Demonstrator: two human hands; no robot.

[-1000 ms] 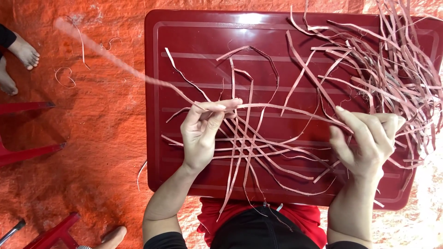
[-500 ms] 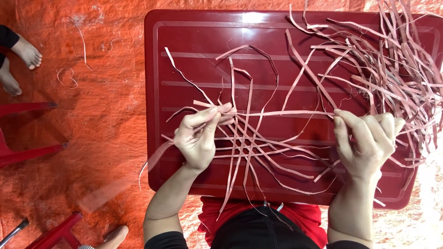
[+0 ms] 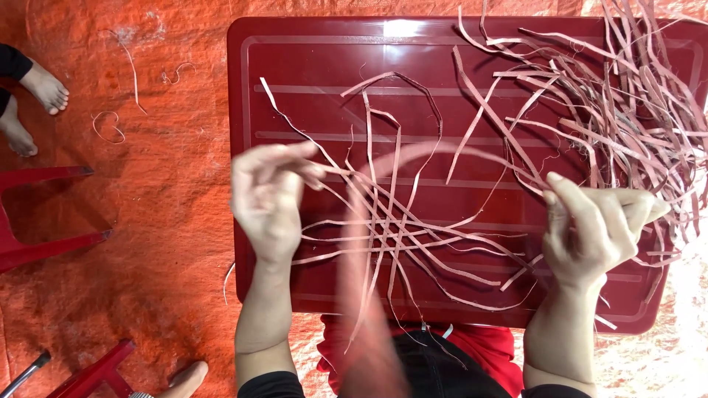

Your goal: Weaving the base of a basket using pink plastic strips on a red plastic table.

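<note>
A dark red plastic table [image 3: 310,59] carries many thin pink strips. Several strips [image 3: 402,236] cross each other in a loose weave at its front middle. My left hand [image 3: 269,195] is raised at the table's left side, fingers pinched on one long pink strip [image 3: 413,151] that arcs over the weave and blurs downward toward my lap. My right hand [image 3: 594,225] sits at the right, fingers closed on the other end of the strips beside a big loose pile of strips [image 3: 627,110].
Orange tarpaulin [image 3: 147,243] covers the floor. Another person's bare feet [image 3: 33,103] are at the far left. Red plastic stool legs [image 3: 44,243] stand left, another red piece [image 3: 99,372] at bottom left, and a toe [image 3: 184,379] beside it. Stray strip scraps [image 3: 110,125] lie on the tarp.
My left hand has lifted and moved left, swinging the long strip from the floor side up into an arc over the weave. My right hand stays put.
</note>
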